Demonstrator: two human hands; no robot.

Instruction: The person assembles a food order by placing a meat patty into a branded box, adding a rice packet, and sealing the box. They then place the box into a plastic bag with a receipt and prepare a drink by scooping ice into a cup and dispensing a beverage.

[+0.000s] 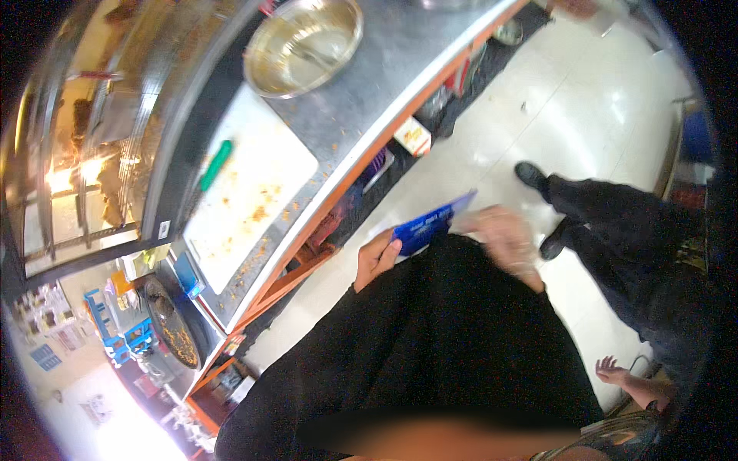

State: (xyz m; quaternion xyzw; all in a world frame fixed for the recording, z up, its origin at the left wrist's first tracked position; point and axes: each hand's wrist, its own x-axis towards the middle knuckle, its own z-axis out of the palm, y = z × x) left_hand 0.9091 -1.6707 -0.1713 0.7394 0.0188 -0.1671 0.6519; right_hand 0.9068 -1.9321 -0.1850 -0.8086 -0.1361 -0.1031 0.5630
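Note:
My left hand point(377, 259) grips the near end of a flat blue packet point(424, 230) with white print, its thumb on top. Just past the packet's far end is my right hand point(504, 236), blurred; whether its fingers touch the packet or hold anything cannot be told. To the left, on the dark counter, lies a white cutting board point(259, 190) with orange-brown crumbs and a green-handled tool point(216, 165) on its far edge. Beyond the board stands a round metal bowl point(302, 49) with a utensil inside.
Another person in dark clothes point(622, 230) stands on the right, a hand point(611, 370) visible lower down. A lit glass display case point(92, 161) borders the counter at left. A dark round pan point(173, 328) with orange bits sits at lower left. Shelves under the counter point(369, 138) hold boxes.

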